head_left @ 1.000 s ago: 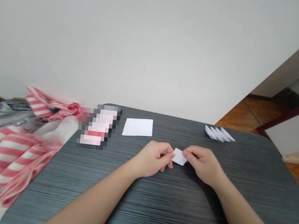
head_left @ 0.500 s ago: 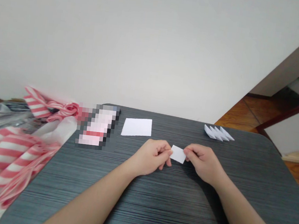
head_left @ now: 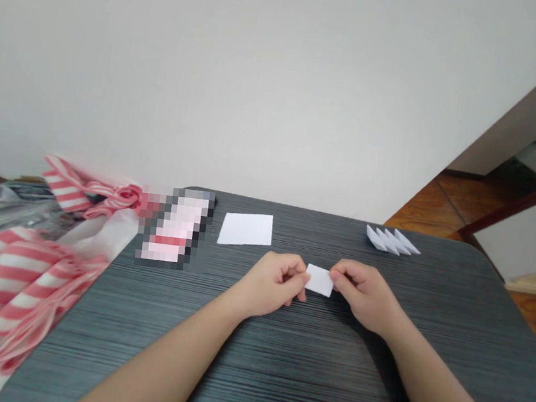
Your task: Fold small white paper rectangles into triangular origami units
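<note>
Between my hands, a small white rectangle of folded paper (head_left: 319, 280) is pinched by the fingertips of both. My left hand (head_left: 270, 285) holds its left end, and my right hand (head_left: 366, 296) holds its right end, just above the dark grey striped table (head_left: 307, 367). Farther back on the table lies a flat white paper sheet (head_left: 245, 229). Toward the far right edge, a row of several folded white paper pieces (head_left: 392, 241) sits overlapped, well away from my right hand.
A pixelated, blurred object (head_left: 172, 229) lies at the table's far left corner. Pink-and-white striped bags (head_left: 12, 275) and ribbon bunch beyond the left edge. A white wall stands behind, with an orange-brown floor (head_left: 451, 209) at the right.
The small paper has shifted slightly in my fingers and now sits more level. Both hands remain on it, and nothing else on the table has moved.
</note>
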`<state>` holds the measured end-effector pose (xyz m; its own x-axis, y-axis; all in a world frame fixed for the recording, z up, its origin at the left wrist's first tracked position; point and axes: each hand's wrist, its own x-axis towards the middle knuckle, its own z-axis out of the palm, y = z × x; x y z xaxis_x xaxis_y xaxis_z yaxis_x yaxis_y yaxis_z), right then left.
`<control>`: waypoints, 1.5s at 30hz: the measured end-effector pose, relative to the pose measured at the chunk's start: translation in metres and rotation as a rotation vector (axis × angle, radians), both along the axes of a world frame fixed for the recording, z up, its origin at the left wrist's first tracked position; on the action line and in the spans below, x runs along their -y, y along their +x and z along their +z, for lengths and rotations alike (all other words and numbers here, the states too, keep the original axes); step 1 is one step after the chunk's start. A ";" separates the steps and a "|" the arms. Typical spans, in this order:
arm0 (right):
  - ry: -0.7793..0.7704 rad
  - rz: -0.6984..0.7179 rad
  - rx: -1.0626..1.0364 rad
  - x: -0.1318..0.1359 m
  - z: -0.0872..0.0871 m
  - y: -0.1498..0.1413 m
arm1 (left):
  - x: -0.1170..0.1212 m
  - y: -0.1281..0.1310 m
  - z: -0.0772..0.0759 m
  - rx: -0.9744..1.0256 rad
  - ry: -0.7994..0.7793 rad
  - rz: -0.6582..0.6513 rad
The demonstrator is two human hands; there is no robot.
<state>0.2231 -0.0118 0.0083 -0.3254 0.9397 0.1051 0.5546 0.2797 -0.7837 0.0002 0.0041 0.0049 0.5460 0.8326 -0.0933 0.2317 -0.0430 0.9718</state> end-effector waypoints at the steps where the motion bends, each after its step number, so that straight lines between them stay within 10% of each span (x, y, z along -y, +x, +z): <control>1: 0.008 0.023 -0.002 0.000 0.001 0.000 | 0.000 0.000 0.000 0.011 -0.005 -0.004; 45: -0.034 -0.037 -0.070 0.005 -0.002 -0.010 | 0.002 -0.002 0.011 -0.143 0.097 0.008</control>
